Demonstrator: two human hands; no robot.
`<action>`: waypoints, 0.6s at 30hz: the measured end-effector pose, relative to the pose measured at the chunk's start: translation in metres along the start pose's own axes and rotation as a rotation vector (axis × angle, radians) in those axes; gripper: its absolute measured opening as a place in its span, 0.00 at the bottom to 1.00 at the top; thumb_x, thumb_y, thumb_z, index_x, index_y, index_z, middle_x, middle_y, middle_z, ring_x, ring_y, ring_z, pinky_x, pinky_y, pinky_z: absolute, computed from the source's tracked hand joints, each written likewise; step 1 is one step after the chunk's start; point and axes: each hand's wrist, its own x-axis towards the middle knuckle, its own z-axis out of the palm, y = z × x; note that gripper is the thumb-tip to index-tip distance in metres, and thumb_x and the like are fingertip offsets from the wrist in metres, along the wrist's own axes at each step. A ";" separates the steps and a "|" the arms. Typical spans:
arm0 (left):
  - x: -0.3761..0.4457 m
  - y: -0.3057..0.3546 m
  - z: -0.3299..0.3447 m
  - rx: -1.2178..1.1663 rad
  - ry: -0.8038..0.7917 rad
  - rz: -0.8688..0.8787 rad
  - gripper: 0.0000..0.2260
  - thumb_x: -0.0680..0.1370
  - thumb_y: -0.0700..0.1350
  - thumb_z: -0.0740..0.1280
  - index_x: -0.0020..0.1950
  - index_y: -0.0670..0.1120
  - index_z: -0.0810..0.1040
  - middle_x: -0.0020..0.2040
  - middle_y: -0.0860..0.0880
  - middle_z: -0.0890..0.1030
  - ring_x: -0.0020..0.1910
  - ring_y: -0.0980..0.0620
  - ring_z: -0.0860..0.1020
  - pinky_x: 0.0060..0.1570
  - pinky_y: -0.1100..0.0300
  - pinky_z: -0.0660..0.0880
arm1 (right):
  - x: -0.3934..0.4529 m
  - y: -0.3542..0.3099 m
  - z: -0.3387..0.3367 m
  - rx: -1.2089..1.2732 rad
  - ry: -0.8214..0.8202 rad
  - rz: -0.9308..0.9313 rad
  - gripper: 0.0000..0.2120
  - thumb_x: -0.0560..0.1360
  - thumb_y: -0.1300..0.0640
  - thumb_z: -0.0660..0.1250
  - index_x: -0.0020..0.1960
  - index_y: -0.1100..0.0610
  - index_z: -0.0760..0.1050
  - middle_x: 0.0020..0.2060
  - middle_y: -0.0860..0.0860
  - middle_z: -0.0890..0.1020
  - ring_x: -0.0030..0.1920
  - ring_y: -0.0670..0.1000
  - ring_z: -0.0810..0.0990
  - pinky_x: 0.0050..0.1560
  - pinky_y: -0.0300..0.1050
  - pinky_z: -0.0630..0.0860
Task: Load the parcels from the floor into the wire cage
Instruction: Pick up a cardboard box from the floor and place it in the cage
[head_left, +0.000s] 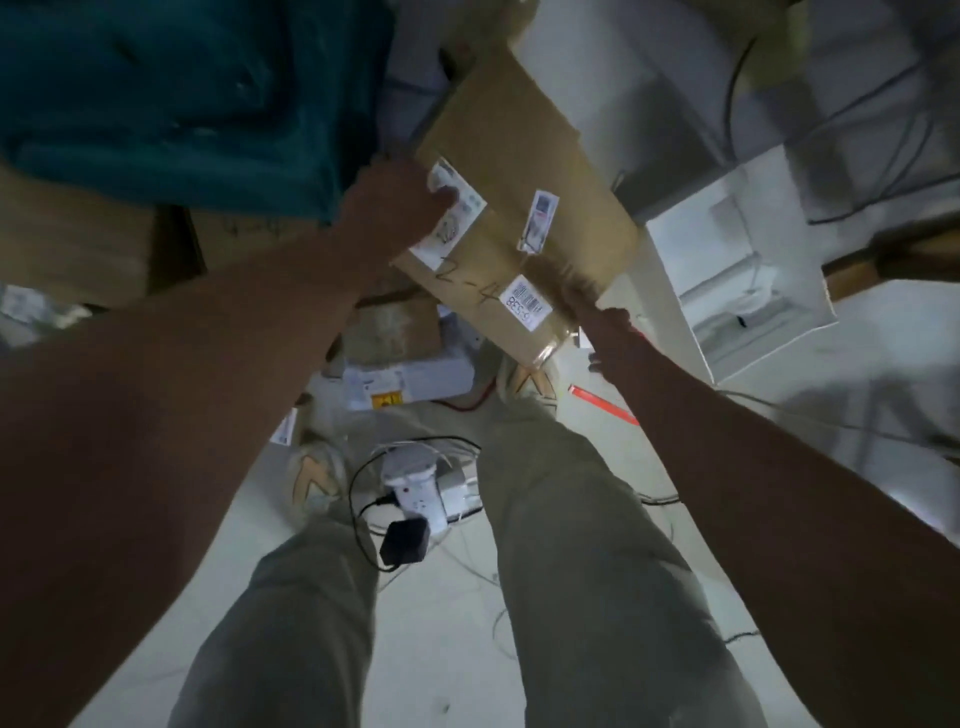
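Brown cardboard box (519, 208) sits tilted between the hands: left hand (400, 208) grips its near-left edge, right hand (608, 332) clasps the lower corner; keep both grips firm and level it.

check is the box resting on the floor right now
No, the box is held up off the floor between the left hand and the right hand.

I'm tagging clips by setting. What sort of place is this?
Probably a parcel sorting or storage room. Both hands hold a labelled cardboard box marked 2-4, more parcels lie on the floor, and a power strip with loose cables sits between the person's feet.
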 end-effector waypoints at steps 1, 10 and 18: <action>0.011 -0.002 0.006 -0.026 -0.006 0.009 0.37 0.78 0.68 0.63 0.72 0.38 0.68 0.65 0.37 0.77 0.64 0.37 0.77 0.60 0.47 0.73 | 0.009 -0.007 0.002 0.014 -0.051 0.021 0.52 0.67 0.23 0.66 0.76 0.59 0.64 0.68 0.56 0.74 0.65 0.63 0.75 0.66 0.59 0.73; 0.031 0.013 0.018 -0.089 0.119 -0.118 0.34 0.74 0.64 0.72 0.69 0.43 0.69 0.63 0.41 0.79 0.60 0.40 0.80 0.49 0.52 0.74 | 0.056 -0.015 0.017 0.417 -0.168 -0.009 0.31 0.75 0.39 0.72 0.70 0.52 0.68 0.58 0.52 0.81 0.60 0.58 0.79 0.65 0.60 0.77; -0.046 0.022 -0.053 -0.280 -0.030 -0.132 0.37 0.77 0.67 0.67 0.71 0.38 0.68 0.60 0.43 0.78 0.58 0.43 0.79 0.51 0.55 0.72 | -0.051 -0.019 -0.039 0.331 0.150 -0.122 0.37 0.71 0.37 0.75 0.72 0.55 0.69 0.58 0.51 0.78 0.56 0.55 0.78 0.58 0.51 0.78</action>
